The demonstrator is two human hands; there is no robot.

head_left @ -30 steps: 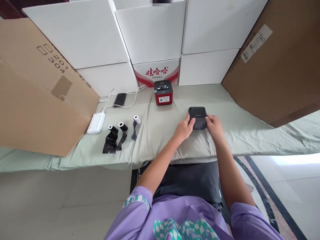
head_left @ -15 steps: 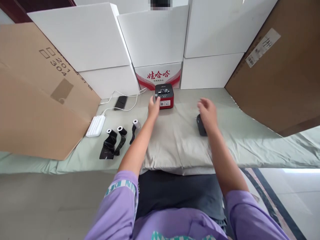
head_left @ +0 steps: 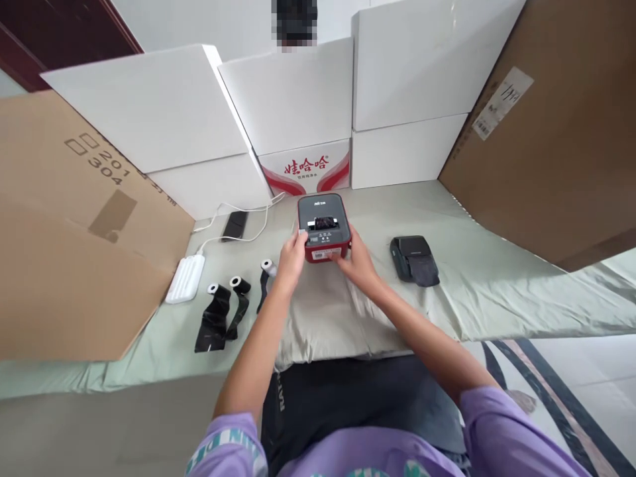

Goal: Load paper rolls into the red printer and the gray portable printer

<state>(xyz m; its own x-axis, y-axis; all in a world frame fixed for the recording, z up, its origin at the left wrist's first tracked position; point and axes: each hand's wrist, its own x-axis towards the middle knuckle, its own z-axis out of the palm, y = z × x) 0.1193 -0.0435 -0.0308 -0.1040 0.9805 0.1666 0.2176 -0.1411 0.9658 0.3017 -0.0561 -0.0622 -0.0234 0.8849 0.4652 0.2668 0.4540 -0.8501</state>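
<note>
Red and black device [head_left: 325, 237]: found at the centre of the frame, with a dark glossy strip [head_left: 326, 222] lying across the slot in its top and a pale label [head_left: 325, 254] on its front face. Left hand [head_left: 292, 257]: grip partly closed at the left front corner, thumb at the top edge. Right hand [head_left: 358, 262]: grip partly closed around the right side, a digit crossing the front near the label. Together the 2 hands bracket the device; whether its base rests on the cloth or is raised cannot be told.

Step in hand, as judged: taking hold of the device and steadying or positioning it. The next move would call for even pressure from both sides, with the top kept level so that the strip is not disturbed.

Other items on the cloth-covered worktop [head_left: 497, 291]: a black handheld unit [head_left: 411, 252], right of centre, untouched, a dark flap hanging at its front; 2 black rolls, the outer roll [head_left: 219, 305] and inner roll [head_left: 239, 305], partly unwound at lower left; a paler-sided roll [head_left: 268, 265] beside them, partly hidden by the left hand.
</note>
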